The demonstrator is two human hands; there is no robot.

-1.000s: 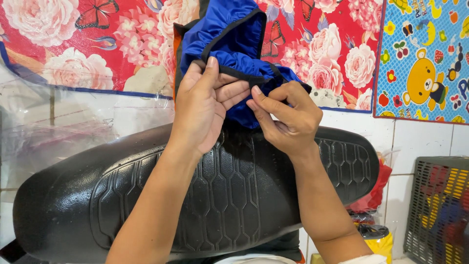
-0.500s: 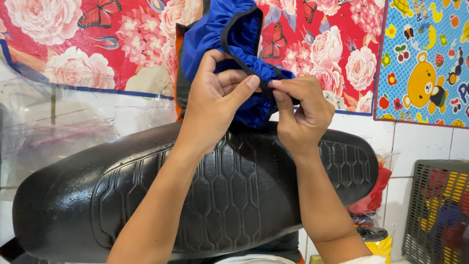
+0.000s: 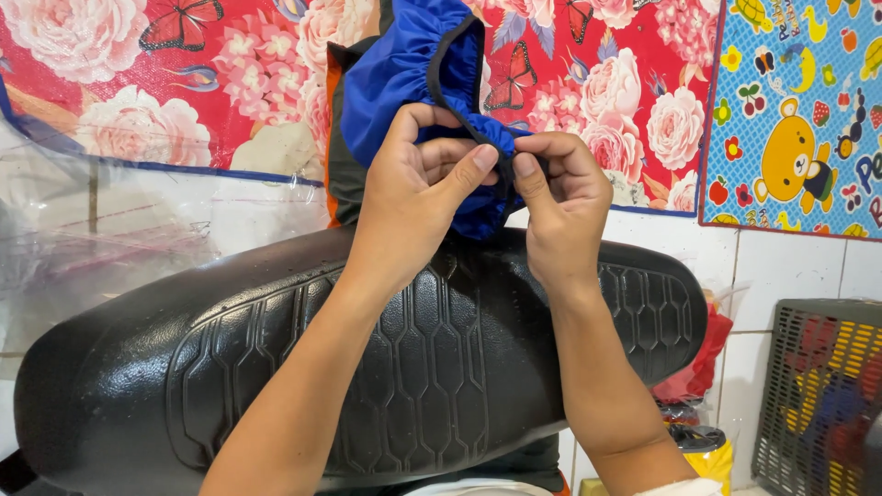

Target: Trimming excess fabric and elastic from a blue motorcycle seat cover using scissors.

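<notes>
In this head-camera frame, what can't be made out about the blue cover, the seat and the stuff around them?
- Blue elastic-edged fabric cover: top cut off by the frame edge; lower part hidden behind the left hand and right hand.
- Black hexagon-patterned vinyl seat: what supports it lies below the frame.
- Grey mesh basket: contents blurred behind the mesh.
- Yellow container: partly hidden by the right forearm.

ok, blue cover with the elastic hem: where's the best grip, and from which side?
Probably the gathered black elastic hem, not the slack blue cover panel: the hem is a firm, bunched edge, the panel just billows. Come from below, over the black seat, since the hem's lower end hangs there. Both the left hand and right hand pinch it there, thumb against forefinger.
</notes>
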